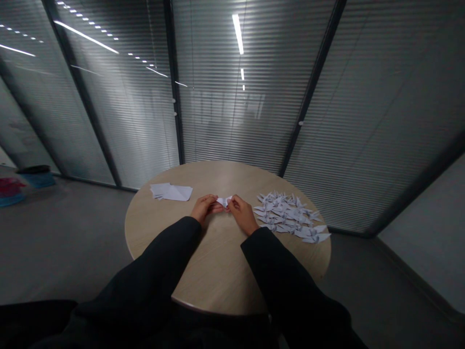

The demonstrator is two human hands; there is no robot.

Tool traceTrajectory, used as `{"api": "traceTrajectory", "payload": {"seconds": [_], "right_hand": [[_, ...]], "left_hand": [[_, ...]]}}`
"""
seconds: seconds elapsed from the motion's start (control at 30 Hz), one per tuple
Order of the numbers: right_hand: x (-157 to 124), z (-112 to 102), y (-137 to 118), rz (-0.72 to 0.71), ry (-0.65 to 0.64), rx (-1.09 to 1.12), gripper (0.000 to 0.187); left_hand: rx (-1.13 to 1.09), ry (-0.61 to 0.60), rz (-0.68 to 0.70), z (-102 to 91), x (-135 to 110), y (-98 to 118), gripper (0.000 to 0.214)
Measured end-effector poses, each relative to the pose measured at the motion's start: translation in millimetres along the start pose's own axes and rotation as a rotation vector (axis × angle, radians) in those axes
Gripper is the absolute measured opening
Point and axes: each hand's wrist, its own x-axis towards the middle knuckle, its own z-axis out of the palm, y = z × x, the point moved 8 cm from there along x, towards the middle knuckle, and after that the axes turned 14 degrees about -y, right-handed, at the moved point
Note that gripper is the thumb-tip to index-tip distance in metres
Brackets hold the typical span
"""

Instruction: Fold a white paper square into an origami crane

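Between my two hands, just above the middle of the table, is a small piece of folded white paper (224, 201). My left hand (206, 208) grips its left side, with the fingers reaching partly beneath it. On its right side, my right hand (241, 213) pinches the paper between thumb and fingers. The exact folds are too small to make out. Right of my right hand lies a spread of several folded white paper cranes (286, 213). To the left of my left hand is a loose stack of flat white paper sheets (176, 193).
The round wooden table (218, 271) stands in front of me, its far edge near a glass partition with blinds (232, 131). A blue bin with a dark rim (38, 177) is on the floor at far left, beside a red and blue container (10, 191).
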Motion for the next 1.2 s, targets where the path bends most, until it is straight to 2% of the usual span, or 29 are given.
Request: {"api": "traceTrajectory", "payload": {"seconds": [0.57,1.2], "right_hand": [[0.3,0.9,1.4,0.037,-0.004,0.016,0.018],[-2.3,-1.5,-8.5,0.051,-0.014,-0.159,0.025]], "left_hand": [[-0.018,0.017,-0.011,-0.1,0.0,0.9,0.014],[-0.003,0.019,0.001,-2.9,0.8,0.1,0.017]]}}
